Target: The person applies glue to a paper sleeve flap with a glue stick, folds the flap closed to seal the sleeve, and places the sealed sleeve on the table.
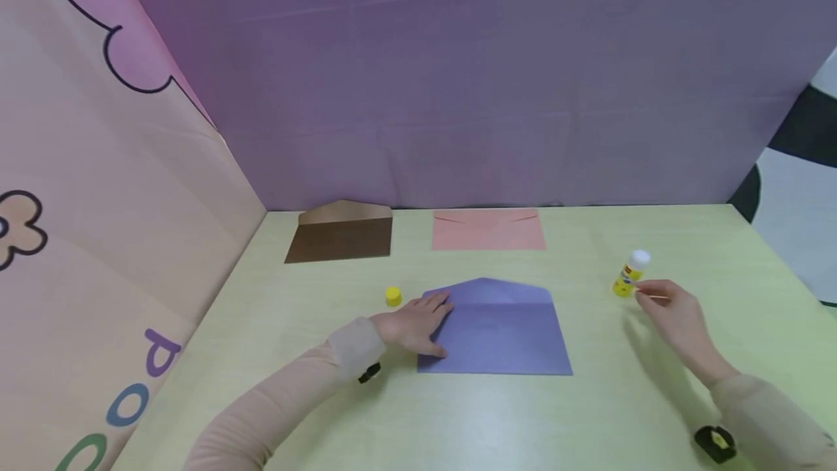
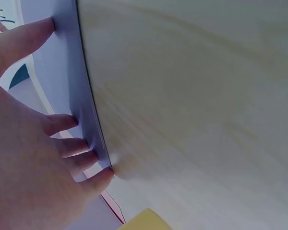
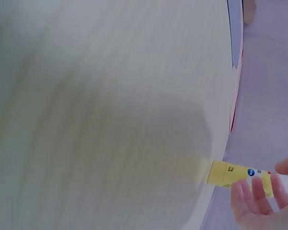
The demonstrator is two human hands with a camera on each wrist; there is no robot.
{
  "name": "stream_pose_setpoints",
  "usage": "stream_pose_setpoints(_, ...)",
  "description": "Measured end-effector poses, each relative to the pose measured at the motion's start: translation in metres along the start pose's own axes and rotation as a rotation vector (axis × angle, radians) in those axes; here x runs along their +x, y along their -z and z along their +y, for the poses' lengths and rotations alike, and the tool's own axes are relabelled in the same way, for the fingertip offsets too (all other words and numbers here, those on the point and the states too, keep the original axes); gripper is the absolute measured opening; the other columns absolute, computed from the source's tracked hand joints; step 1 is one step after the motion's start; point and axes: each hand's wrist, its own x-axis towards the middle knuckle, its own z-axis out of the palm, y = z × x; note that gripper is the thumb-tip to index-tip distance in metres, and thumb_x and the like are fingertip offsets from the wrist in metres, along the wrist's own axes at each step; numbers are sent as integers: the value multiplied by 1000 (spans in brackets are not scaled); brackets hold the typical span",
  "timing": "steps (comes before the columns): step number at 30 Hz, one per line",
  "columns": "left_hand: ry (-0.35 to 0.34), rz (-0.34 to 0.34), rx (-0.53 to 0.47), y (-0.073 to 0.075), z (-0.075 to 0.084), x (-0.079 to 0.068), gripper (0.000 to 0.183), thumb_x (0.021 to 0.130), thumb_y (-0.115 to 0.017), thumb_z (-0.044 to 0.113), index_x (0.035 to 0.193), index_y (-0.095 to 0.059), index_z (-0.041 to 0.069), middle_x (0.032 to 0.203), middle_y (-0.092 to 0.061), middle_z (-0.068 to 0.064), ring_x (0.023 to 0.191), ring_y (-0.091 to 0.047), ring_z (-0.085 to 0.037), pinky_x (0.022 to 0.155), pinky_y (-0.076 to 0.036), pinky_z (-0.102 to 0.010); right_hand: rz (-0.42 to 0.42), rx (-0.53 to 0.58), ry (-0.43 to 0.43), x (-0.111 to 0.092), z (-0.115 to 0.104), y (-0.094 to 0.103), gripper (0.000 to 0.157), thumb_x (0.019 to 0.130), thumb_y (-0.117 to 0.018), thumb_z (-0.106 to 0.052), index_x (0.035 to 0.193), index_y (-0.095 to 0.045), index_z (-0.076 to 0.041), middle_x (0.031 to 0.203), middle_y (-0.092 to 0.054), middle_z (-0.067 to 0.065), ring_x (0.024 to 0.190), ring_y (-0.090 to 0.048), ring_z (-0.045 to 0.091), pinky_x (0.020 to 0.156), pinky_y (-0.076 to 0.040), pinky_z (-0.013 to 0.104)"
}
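Note:
My left hand (image 1: 416,322) lies with spread fingers on the left side of a purple envelope (image 1: 503,340), whose flap is folded out at the far side. In the left wrist view, its fingertips rest along the envelope's edge. On the right, a yellow glue stick (image 1: 626,278) with a white top stands upright on the table. My right hand (image 1: 676,315) is at its right side, fingertips close against the yellow barrel. From the right wrist camera, loosely bent fingers (image 3: 259,191) and the thumb overlap the glue stick, with a gap between them.
A small yellow cap (image 1: 393,296) sits by my left wrist. Towards the back of the table (image 1: 327,413) lie a brown envelope (image 1: 343,240) with its flap up and a pink envelope (image 1: 488,231). Purple cloth (image 1: 490,93) hangs behind, and a printed panel (image 1: 131,238) borders the left.

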Motion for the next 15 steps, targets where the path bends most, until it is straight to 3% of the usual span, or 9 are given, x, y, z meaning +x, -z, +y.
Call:
stream_pose_setpoints(3, -2, 3, -6, -1, 0, 0, 82, 82, -52, 49, 142, -14, 9, 148, -3, -9, 135, -5, -21, 108, -13, -37, 11, 12, -35, 2, 3, 1, 38, 91, -45, -19, 114, -45, 11, 111, -47, 33, 76, -46, -4, 58, -41, 8)
stream_pose_setpoints(6, -2, 6, -16, -1, -1, 0, 82, 82, -53, 49, 142, -14, 9, 148, -4, -9, 135, -5, -21, 108, -13, -37, 10, 45, -63, 4, 5, -1, 44, 91, -45, -19, 118, -38, 13, 113, -43, 35, 87, -53, 22, 58, -41, 8)
stream_pose_setpoints(9, -2, 9, -19, -2, -1, 1, 82, 82, -53, 49, 142, -14, 9, 148, -3, -9, 135, -4, -21, 108, -13, -37, 0, 89, -85, 7, 6, -3, 50, 91, -45, -19, 122, -30, 16, 116, -38, 38, 101, -43, 45, 57, -40, 7)
stream_pose_setpoints(13, 0, 8, -10, -2, -1, 1, 82, 82, -52, 50, 142, -14, 9, 148, -4, -8, 135, -5, -20, 108, -13, -37, -5, 103, -105, 13, 6, -6, 54, 90, -46, -17, 125, -24, 18, 118, -34, 40, 104, -40, 47, 59, -39, 9)
stream_pose_setpoints(15, 3, 3, -8, -2, -1, 1, 81, 82, -52, 49, 142, -14, 9, 148, -4, -8, 135, -5, -20, 108, -13, -37, -9, 105, -117, 15, 6, -7, 57, 90, -47, -18, 126, -21, 19, 119, -31, 40, 105, -38, 48, 65, -41, 16)
